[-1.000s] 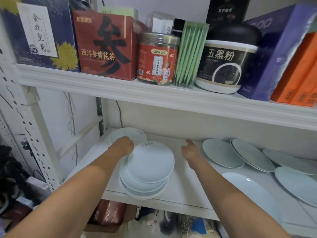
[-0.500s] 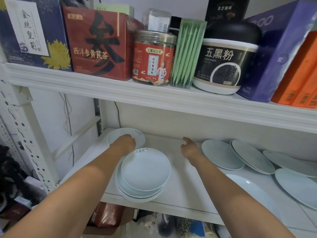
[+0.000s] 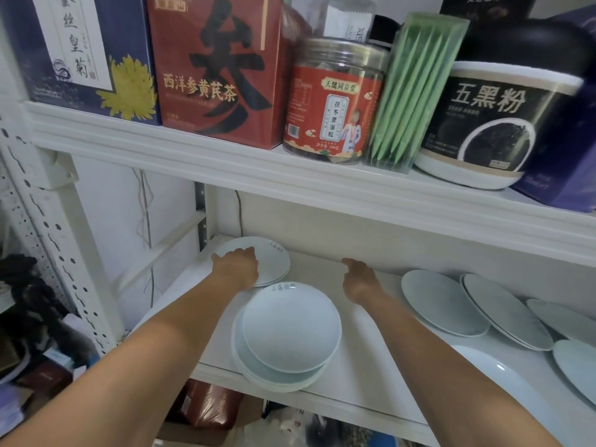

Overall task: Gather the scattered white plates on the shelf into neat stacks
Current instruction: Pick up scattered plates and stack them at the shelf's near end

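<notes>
Plates are in three clumps on the lower shelf (image 3: 364, 350). There's a front stack (image 3: 290, 327) at centre frame near the shelf edge, a bit skewed, with the top plate slid off to the right of the ones under it. The back pair (image 3: 274, 262) sits just behind it toward the upper left, by the wall. Then there are loose plates (image 3: 442, 303) fanned out and overlapping along the right of the frame.

The left hand (image 3: 237, 269) is on the near-left rim of the back pair, arm stretched straight in, knuckles toward the camera and thumb out on the left. Its fingers are tucked under, out of view, so I can't tell if it's actually gripping the rim or just resting there. My guess is it's there to drag or lift that pair onto the front stack, since they look about the same size.

The right hand (image 3: 359, 280) is empty, loose, one finger poking forward. It sits above bare shelf between the front stack and the loose plates, touching no plate, probably waiting to steady the stack or grab the next one.
</notes>
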